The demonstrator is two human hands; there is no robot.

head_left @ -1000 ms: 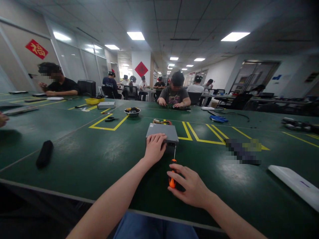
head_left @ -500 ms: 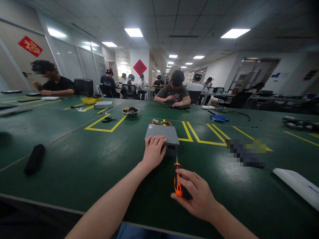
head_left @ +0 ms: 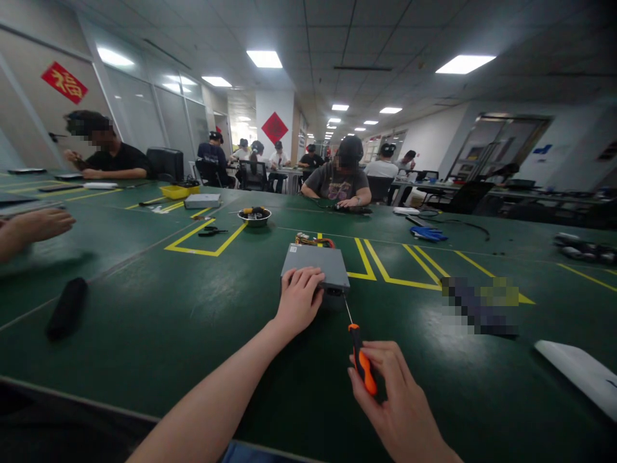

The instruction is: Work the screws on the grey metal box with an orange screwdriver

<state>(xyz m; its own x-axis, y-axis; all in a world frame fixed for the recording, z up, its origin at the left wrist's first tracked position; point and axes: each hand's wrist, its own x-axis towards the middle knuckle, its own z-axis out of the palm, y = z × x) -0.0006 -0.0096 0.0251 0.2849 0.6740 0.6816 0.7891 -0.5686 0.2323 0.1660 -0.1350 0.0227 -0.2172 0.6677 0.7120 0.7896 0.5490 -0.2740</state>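
- The table (head_left: 144,334) is supporting everything here; its green top is looking smooth, so the work is probably needing a steadying hand to stop it sliding.
- The box (head_left: 318,257) is lying flat on it, straight ahead of the person, with its socket face turning toward them.
- The left hand (head_left: 299,299) is resting on the box's near edge, its fingers lying slightly apart over the top and not closing round anything. Good practice is keeping that weight downward and the fingers well clear of the shaft.
- The right hand (head_left: 393,386) is holding the driver, thumb and fingertips clamping on its handle. A light fingertip hold is probably suiting fine turning; more force would be calling for a fuller grip.
- The driver (head_left: 360,357) is slanting, its handle sitting nearer the person and to the right of its tip. If it is entering a screw, squaring the shaft to the face is likely guarding against slipping.
- The wires (head_left: 313,240) are bunching behind the box, out of the driver's way.
- The socket (head_left: 334,291) is sitting just left of the tip.
- The tip is reaching the box's near right corner; whether it is touching, one cannot tell.
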